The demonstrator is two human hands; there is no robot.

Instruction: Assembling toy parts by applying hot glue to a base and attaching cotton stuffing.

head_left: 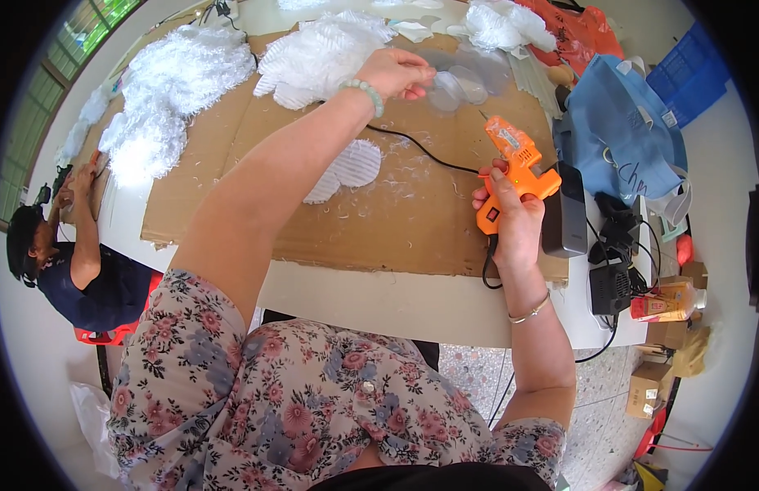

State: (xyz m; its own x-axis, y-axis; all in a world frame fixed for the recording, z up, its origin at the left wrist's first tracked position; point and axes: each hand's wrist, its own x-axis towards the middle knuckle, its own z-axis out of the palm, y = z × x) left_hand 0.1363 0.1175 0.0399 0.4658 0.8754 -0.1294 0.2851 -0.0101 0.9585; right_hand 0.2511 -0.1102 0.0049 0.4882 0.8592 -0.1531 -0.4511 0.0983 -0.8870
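My right hand is wrapped around an orange hot glue gun, its nozzle pointing away from me over the cardboard sheet. A dark cord trails from the handle. Farther off, my left hand reaches across the cardboard with thumb and fingers pinched together. Whatever may be in that pinch is too small to make out. Just right of those fingertips lie several translucent round discs, partly overlapping. A white ribbed fabric piece rests on the cardboard below my left forearm.
White fluffy material is heaped at the left, with a pile of white ribbed pieces at the back. On the right are a blue bag, a black box and cables. A co-worker sits at the left edge.
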